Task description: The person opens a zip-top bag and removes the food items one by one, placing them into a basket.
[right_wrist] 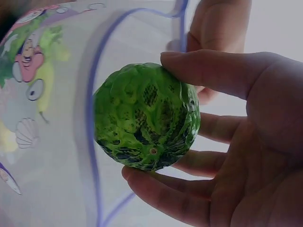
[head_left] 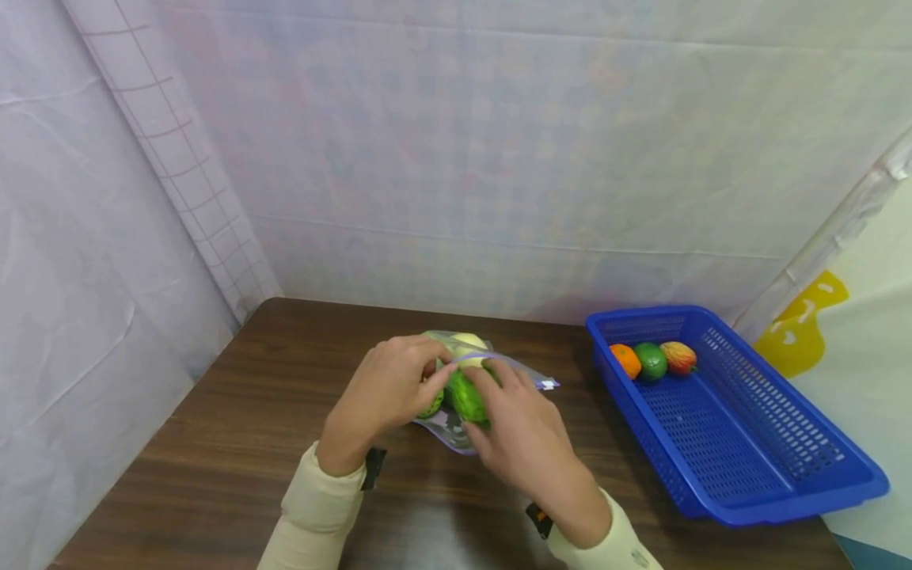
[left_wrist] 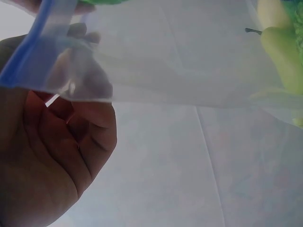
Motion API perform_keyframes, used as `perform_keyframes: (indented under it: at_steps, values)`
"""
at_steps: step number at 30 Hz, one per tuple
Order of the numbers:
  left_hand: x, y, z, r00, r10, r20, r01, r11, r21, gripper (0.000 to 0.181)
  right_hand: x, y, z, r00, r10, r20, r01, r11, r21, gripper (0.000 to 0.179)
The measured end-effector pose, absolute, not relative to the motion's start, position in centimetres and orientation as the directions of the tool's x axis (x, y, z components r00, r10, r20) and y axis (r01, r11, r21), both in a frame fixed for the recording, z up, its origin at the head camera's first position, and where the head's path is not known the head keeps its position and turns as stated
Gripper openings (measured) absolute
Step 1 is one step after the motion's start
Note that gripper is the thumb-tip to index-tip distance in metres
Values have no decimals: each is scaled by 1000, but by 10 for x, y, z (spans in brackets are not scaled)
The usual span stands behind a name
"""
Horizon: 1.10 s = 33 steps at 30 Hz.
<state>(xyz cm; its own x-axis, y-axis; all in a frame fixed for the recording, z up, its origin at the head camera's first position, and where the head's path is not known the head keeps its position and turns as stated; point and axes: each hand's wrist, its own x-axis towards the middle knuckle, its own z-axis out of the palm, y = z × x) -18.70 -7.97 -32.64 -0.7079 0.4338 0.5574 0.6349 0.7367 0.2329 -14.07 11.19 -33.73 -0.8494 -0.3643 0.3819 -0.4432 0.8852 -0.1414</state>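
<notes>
My left hand (head_left: 388,388) pinches the rim of a clear zip bag (left_wrist: 165,61) with blue-purple edging, holding the mouth apart. In the right wrist view, my right hand (right_wrist: 265,127) grips a green, knobby custard apple (right_wrist: 144,116) between thumb and fingers, right at the bag's mouth. Through the film show a yellow-green pear (left_wrist: 284,52) with a dark stem and other green produce. Cartoon prints, among them a shell (right_wrist: 27,134), mark the bag's side.
To the right stands a blue perforated basket (head_left: 755,495). In it lie an orange (head_left: 625,361), a green fruit (head_left: 651,361) and a red-yellow fruit (head_left: 678,358). The dark wooden table (head_left: 235,443) meets a white sheet (head_left: 456,158) at the back.
</notes>
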Motion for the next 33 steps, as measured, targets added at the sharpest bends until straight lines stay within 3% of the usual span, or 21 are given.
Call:
perform_keyframes:
  at_steps: [15, 33]
  values:
    - [-187, -82, -326, -690, 414, 593, 640, 732, 233, 6, -119, 127, -318, -771, -394, 500, -540, 821, -186, 65]
    - [-187, -81, -325, -695, 406, 594, 634, 735, 239, 8, -126, 156, -305, -705, -271, 655, -547, 796, -259, 64]
